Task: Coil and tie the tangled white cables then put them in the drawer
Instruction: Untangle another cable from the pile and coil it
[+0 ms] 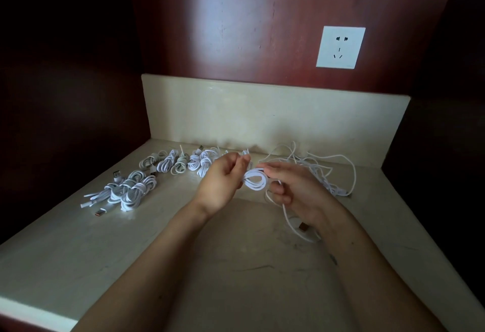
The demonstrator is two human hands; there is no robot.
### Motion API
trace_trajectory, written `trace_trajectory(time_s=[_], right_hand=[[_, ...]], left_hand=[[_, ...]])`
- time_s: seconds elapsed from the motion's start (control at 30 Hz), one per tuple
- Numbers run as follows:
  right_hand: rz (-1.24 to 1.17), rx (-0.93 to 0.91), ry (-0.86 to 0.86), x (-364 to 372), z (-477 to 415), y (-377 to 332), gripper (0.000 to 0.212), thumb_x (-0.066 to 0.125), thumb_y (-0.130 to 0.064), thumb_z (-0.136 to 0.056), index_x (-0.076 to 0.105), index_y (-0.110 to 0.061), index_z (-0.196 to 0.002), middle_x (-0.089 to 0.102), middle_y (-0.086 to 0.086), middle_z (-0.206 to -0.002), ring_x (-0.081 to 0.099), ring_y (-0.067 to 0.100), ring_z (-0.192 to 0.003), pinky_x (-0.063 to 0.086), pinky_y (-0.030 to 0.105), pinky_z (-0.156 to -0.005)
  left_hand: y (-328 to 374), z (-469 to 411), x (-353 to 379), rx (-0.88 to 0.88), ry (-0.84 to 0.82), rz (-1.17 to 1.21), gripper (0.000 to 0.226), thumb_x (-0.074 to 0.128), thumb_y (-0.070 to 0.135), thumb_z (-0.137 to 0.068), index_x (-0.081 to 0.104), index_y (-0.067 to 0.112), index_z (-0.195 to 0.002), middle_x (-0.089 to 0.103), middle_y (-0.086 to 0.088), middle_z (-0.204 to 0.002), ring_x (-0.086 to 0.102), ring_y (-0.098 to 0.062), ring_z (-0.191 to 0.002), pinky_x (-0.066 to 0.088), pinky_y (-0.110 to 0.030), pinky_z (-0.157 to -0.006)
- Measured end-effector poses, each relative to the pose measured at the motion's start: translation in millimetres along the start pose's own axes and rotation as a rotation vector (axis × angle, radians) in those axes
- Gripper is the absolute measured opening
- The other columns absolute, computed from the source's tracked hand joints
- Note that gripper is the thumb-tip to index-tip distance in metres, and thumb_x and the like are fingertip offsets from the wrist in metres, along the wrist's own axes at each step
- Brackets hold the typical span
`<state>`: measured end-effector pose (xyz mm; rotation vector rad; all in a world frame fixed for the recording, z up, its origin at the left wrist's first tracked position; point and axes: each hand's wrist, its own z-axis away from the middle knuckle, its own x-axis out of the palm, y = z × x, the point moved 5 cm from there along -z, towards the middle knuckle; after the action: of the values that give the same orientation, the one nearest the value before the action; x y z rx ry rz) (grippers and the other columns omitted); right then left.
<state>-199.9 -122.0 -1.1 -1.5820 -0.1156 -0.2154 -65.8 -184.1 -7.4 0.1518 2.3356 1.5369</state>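
Coiling one cable [256, 180], gripped by left hand [223, 184] and right hand [296, 190], with many bundles [136, 190] tied, a tangle [328, 169] waiting, no drawer seen.

Left hand [223, 184] covers the left end of the coil [256, 180] and the last tied bundles [204, 163] behind it. Right hand [294, 190] hides how the cable tail [287, 218] runs through its fingers [282, 195]. Forearms [183, 253], bench [78, 266] cut by bottom edge. Side walls [65, 69] too dark.

Dark red wood wall [262, 16], white socket [340, 47], pale stone counter [236, 266], matching backsplash [262, 113]
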Motion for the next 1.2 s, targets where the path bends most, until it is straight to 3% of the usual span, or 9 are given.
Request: trace_trajectory(time_s=[0.2, 0.33, 0.47, 0.53, 0.7, 0.8, 0.9, 1.07, 1.2], right_hand=[[0.058, -0.118, 0.059, 1, 1, -2, 0.016, 0.059, -0.004, -0.094, 0.073, -0.009, -0.087, 0.048, 0.000, -0.058, 0.025, 0.005, -0.043, 0.018, 0.015, -0.037], [0.074, -0.074, 0.057, 6, -1, 5, 0.020, 0.061, -0.011, -0.094, 0.073, -0.013, -0.078, 0.037, 0.002, -0.059, 0.021, 0.005, -0.041, 0.015, 0.015, -0.035], [0.456, -0.193, 0.017, 14, 0, 9, 0.032, 0.056, -0.016, -0.097, 0.066, -0.019, -0.066, 0.043, -0.003, -0.050, 0.031, 0.006, -0.039, 0.026, 0.019, -0.040], [0.685, -0.316, -0.033, 24, 3, 8, 0.027, 0.056, -0.015, -0.098, 0.072, -0.015, -0.075, 0.044, -0.010, -0.047, 0.039, 0.001, -0.044, 0.033, 0.019, -0.050], [1.007, -0.527, -0.114, 44, 8, 9, 0.036, 0.053, -0.031, -0.094, 0.051, -0.017, -0.062, 0.040, -0.004, -0.052, 0.039, 0.008, -0.052, 0.032, 0.031, -0.055], [0.964, -0.513, -0.026, 37, 9, -1, 0.034, 0.045, -0.044, -0.084, 0.071, -0.023, -0.080, 0.062, 0.000, -0.064, 0.056, 0.012, -0.063, 0.046, 0.036, -0.067], [0.859, -0.516, 0.054, 26, 8, -11, 0.023, 0.047, -0.041, -0.081, 0.067, -0.035, -0.074, 0.068, -0.004, -0.074, 0.064, 0.016, -0.074, 0.052, 0.041, -0.075], [0.749, -0.568, 0.182, 10, 7, -22, 0.031, 0.056, -0.029, -0.090, 0.053, -0.031, -0.059, 0.049, -0.013, -0.055, 0.044, 0.003, -0.056, 0.038, 0.032, -0.057], [0.506, -0.482, 0.169, 1, 4, -20, 0.016, 0.070, -0.014, -0.089, 0.073, -0.014, -0.073, 0.069, 0.010, -0.067, 0.057, 0.009, -0.065, 0.045, 0.026, -0.063]], left_hand=[[12, 4, 5, -0.018, -0.112, 0.093, 0.039, 0.045, 0.020, -0.103, 0.039, 0.015, -0.065, 0.034, 0.010, -0.044, 0.029, -0.005, -0.037, 0.026, -0.017, -0.039], [24, 7, 2, -0.012, -0.074, 0.188, 0.041, 0.043, 0.016, -0.103, 0.037, 0.012, -0.063, 0.029, 0.006, -0.043, 0.024, -0.004, -0.034, 0.021, -0.014, -0.035], [24, 5, -4, -0.050, 0.049, 0.275, 0.044, 0.044, 0.017, -0.103, 0.034, 0.015, -0.060, 0.029, 0.011, -0.041, 0.023, -0.001, -0.033, 0.021, -0.013, -0.034], [20, 2, -9, -0.035, 0.135, 0.266, 0.043, 0.045, 0.018, -0.103, 0.034, 0.016, -0.062, 0.029, 0.013, -0.040, 0.025, -0.001, -0.034, 0.023, -0.014, -0.035], [3, -3, -26, 0.062, 0.283, -0.003, 0.043, 0.049, 0.036, -0.099, 0.037, 0.019, -0.061, 0.039, 0.011, -0.046, 0.037, -0.013, -0.048, 0.035, -0.032, -0.053], [5, 0, -26, 0.075, 0.245, -0.329, 0.044, 0.046, 0.049, -0.095, 0.040, 0.018, -0.063, 0.043, 0.005, -0.051, 0.041, -0.016, -0.054, 0.037, -0.036, -0.057], [9, 2, -15, 0.076, 0.162, -0.470, 0.042, 0.048, 0.047, -0.097, 0.041, 0.024, -0.062, 0.043, 0.007, -0.051, 0.039, -0.008, -0.051, 0.030, -0.031, -0.053], [6, 1, -1, 0.136, -0.041, -0.205, 0.045, 0.042, 0.062, -0.087, 0.051, 0.022, -0.070, 0.045, 0.006, -0.059, 0.040, -0.013, -0.058, 0.041, -0.042, -0.059], [12, 7, 7, 0.130, -0.124, 0.016, 0.053, 0.045, 0.057, -0.093, 0.050, 0.009, -0.071, 0.044, 0.005, -0.059, 0.037, -0.011, -0.054, 0.033, -0.030, -0.054]])
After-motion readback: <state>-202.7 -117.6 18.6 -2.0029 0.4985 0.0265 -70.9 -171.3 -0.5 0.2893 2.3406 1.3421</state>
